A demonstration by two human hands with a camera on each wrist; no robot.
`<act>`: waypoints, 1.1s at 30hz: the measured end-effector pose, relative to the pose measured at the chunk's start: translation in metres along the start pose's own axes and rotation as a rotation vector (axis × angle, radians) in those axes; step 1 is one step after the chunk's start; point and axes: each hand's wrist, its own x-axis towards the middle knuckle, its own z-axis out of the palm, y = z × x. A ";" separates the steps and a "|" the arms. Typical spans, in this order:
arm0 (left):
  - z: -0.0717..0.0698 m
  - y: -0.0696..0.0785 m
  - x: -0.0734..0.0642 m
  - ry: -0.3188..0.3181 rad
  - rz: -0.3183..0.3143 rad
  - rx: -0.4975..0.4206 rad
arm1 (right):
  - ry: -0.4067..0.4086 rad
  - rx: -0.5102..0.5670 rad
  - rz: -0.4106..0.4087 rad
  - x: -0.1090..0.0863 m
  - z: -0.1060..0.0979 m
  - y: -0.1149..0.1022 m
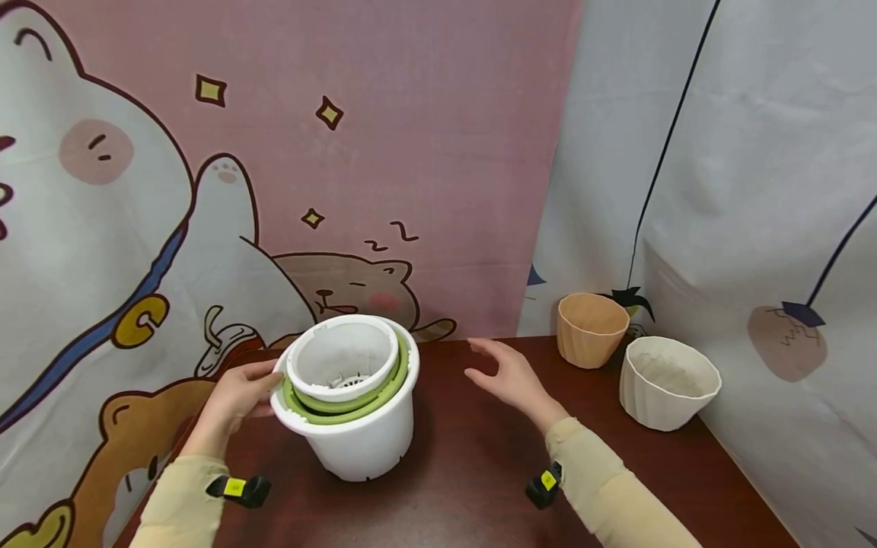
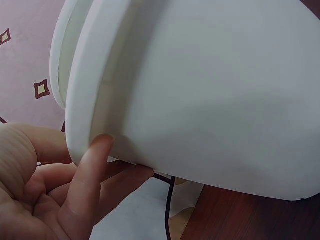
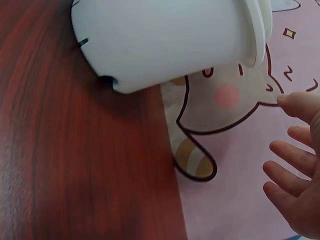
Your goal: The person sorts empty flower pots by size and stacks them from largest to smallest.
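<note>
Pots sat nested one inside another toward the far left corner of the reddish-brown table (image 1: 466, 472): a large white pot (image 1: 363, 449) outermost, a green pot (image 1: 342, 417) within it, and a small white pot (image 1: 336, 350) with a slotted floor innermost. The person's left hand (image 1: 236, 396) was at the outer pot's left side, between it and the table's left edge, its thumb and fingers closed on the thick rim in a pinch. The right hand (image 1: 507, 373) was raised on the other side, near the far edge, apart from the stack and holding nothing; its fingers were spread and well open, thumb away from them, the tips directed at the pots. The nested set therefore lay between the two hands, touched only by the left. Beyond the right hand, an orange pot (image 1: 591, 335) stood by the far right corner, and a cream pot (image 1: 668, 388) stood just nearer, along the right edge.
</note>
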 end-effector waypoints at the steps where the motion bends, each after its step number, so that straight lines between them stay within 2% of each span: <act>1: 0.000 0.000 0.000 0.001 -0.002 0.001 | 0.001 -0.001 0.003 -0.002 -0.001 0.003; 19: 0.001 -0.001 0.001 0.005 0.001 -0.002 | 0.034 -0.048 0.066 -0.025 -0.022 0.037; 33: 0.000 0.000 0.001 -0.002 0.005 -0.025 | 0.071 -0.129 0.100 -0.042 -0.055 0.057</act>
